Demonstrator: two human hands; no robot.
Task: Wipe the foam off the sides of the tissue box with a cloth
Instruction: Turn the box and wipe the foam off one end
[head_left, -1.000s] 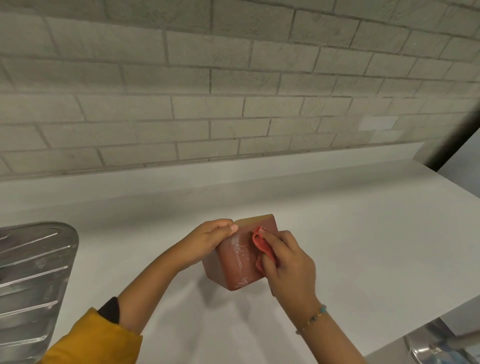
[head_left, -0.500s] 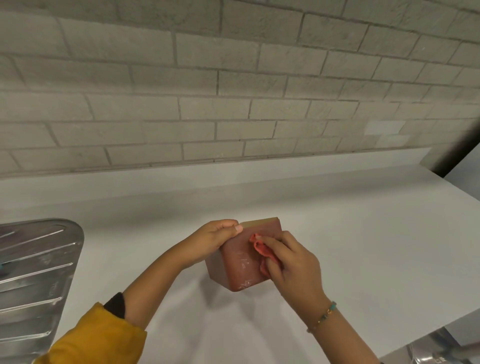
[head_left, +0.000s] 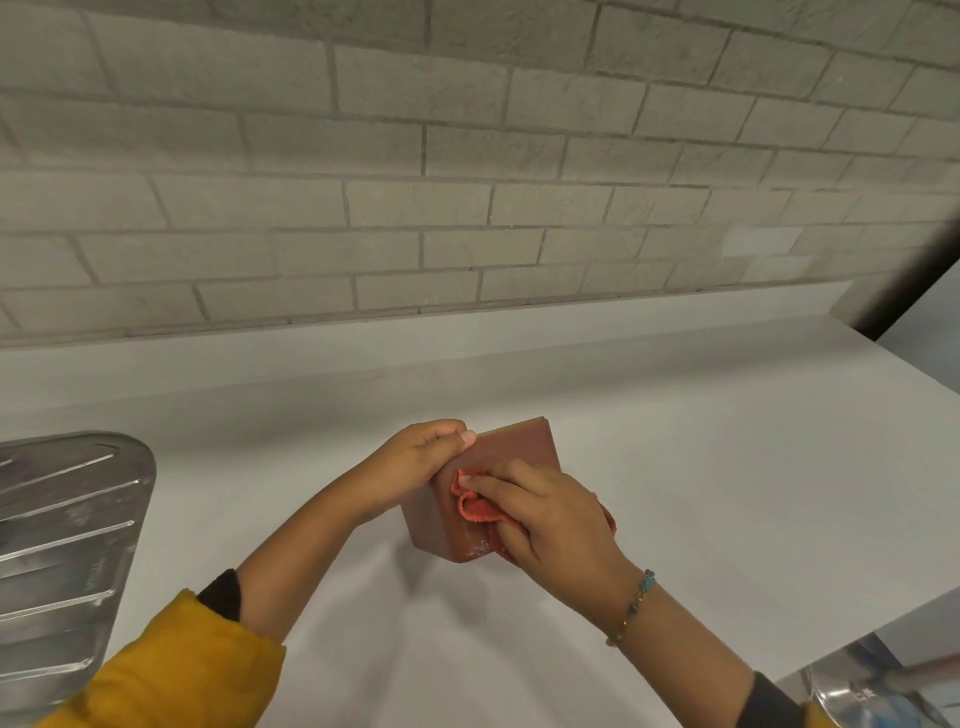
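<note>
A grey brick wall (head_left: 467, 156) backs the white surface (head_left: 675, 493), with a ribbed steel drainboard (head_left: 62, 545) at 8 o'clock. Just below centre sits the tilted reddish-brown tissue box (head_left: 514, 447). The left hand (head_left: 421, 462) grasps its top corner from 10 o'clock. The right hand (head_left: 550, 514), at 4 o'clock, clutches a bunched red cloth (head_left: 475, 506) against the near side. Foam flecks (head_left: 480, 546) cling at 6 o'clock.

The left grip (head_left: 421, 462) is holding a tilted reddish-brown tissue box (head_left: 514, 447) over a white bench (head_left: 701, 467); the right grip (head_left: 550, 514) is pressing a red cloth (head_left: 475, 506) against its side.
</note>
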